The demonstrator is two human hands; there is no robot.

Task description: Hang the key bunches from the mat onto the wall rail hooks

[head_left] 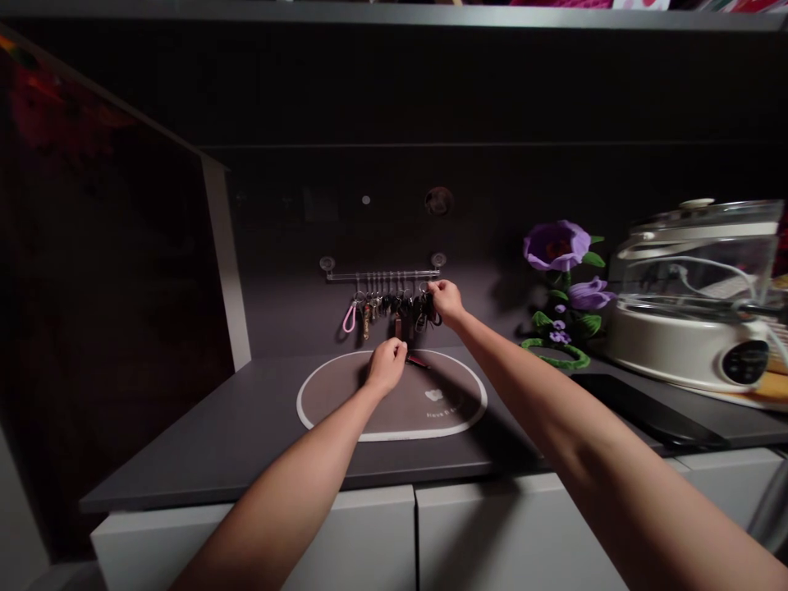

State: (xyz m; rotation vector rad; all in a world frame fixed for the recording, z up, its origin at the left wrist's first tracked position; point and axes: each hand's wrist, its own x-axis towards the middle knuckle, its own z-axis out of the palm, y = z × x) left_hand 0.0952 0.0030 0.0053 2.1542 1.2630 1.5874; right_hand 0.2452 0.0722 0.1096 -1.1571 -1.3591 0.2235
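Note:
A clear rail (385,276) is fixed to the dark back wall, with several keys on rings (400,304) hanging from its hooks. A pink loop strap (350,318) hangs near the left end. My right hand (447,300) is at the rail's right end, fingers pinched at a key ring beside dark keys; what exactly lies between the fingertips is too small to tell. Lower down, my left hand (388,364) is closed just below a brown strap (398,328), above the oval mat (338,406). Whatever it holds is hidden. A small red item (419,361) lies on the mat beside it.
Purple flowers (557,246) with green leaves stand to the right, near a white appliance (671,345) with a clear cover. A flat black object (646,410) lies on the grey counter (246,435). A shelf edge (394,15) crosses overhead.

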